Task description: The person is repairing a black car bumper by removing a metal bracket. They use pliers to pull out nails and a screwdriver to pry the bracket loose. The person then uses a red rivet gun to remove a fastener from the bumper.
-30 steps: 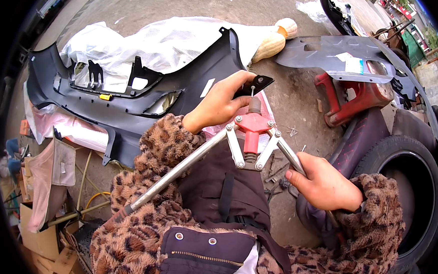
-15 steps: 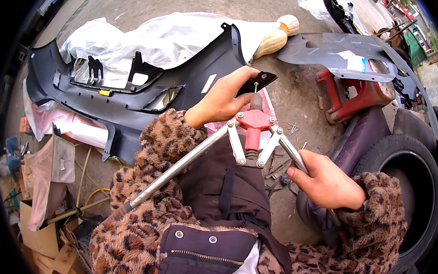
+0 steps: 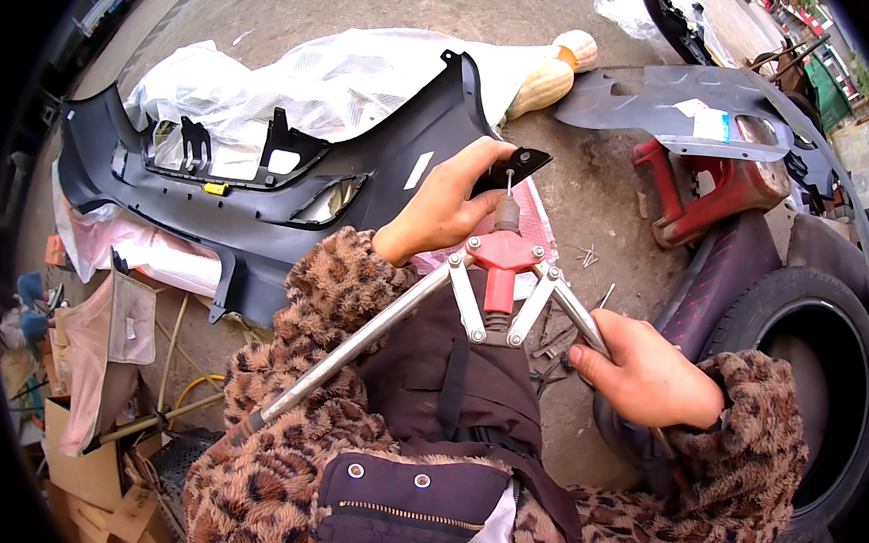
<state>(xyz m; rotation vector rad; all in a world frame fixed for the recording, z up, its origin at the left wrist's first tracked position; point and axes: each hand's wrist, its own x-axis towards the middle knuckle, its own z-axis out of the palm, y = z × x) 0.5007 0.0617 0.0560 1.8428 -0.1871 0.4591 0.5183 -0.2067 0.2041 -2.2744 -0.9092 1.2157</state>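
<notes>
A lever hand riveter [image 3: 501, 261] with a red body and long metal handles spreads across the middle, nose pointing away from me. A thin rivet pin [image 3: 509, 182] stands up from its nose. My right hand [image 3: 644, 370] is wrapped round the right handle. The left handle [image 3: 350, 349] runs down along my left sleeve, its grip end against my jacket. My left hand [image 3: 449, 201] pinches a black plastic tab [image 3: 527, 165] with holes, just above the rivet pin. Whether pin and tab touch is hard to tell. Behind that hand lies a large black car bumper [image 3: 269, 207].
White plastic sheeting [image 3: 307, 80] and a pale gourd [image 3: 540, 89] lie beyond the bumper. At right are a grey plastic panel [image 3: 654, 101], a red metal stand [image 3: 687, 202] and a tyre [image 3: 814, 325]. Loose rivets [image 3: 587, 255] lie on the ground; cardboard boxes [image 3: 80, 454] stand at lower left.
The whole view has shifted slightly. Both hands keep their holds, and the riveter's handles stay spread about as before.
</notes>
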